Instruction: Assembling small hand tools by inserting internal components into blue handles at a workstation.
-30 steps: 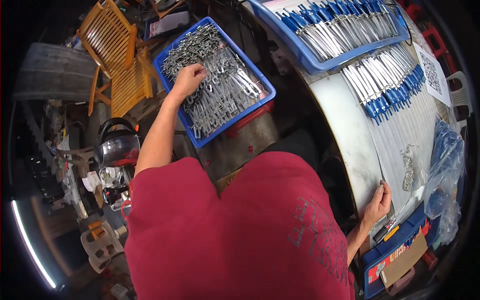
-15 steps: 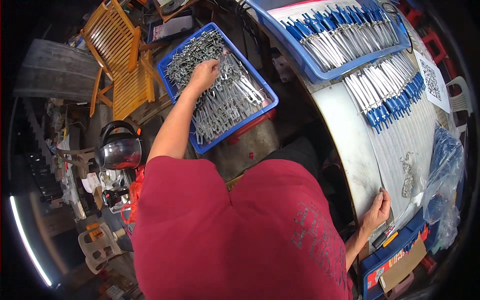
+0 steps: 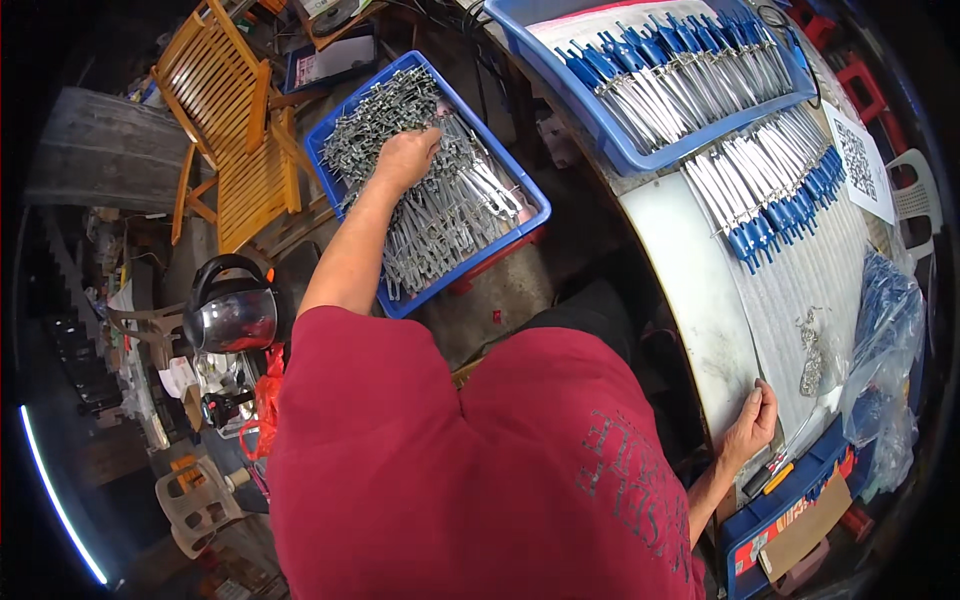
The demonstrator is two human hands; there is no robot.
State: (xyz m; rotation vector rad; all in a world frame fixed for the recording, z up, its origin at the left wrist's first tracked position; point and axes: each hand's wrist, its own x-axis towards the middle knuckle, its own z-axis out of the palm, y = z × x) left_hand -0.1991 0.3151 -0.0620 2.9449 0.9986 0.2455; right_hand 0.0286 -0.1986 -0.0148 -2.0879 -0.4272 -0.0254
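My left hand (image 3: 406, 160) reaches into a blue plastic bin (image 3: 388, 302) full of small metal parts (image 3: 385, 118) and longer flat metal strips (image 3: 440, 225). Its fingers are curled in among the parts, and what they grip is hidden. By the near edge of the white worktable (image 3: 690, 290), my right hand (image 3: 750, 428) has its thumb and fingers drawn together. Whatever is between them is too small to make out. A little heap of tiny metal pieces (image 3: 812, 365) lies on the foam sheet beyond that hand.
Rows of blue-handled metal tools (image 3: 785, 205) lie on the table; more fill a blue tray (image 3: 640, 155). Clear plastic (image 3: 885, 350) bunches at the right. Near it are a yellow-handled tool (image 3: 778, 478) and blue crate (image 3: 740, 530). At left are a wooden chair (image 3: 235, 130) and kettle (image 3: 235, 315).
My left hand has shifted slightly down within the bin, its fingers still among the metal parts. The view has tilted a little; my right hand stays by the table edge.
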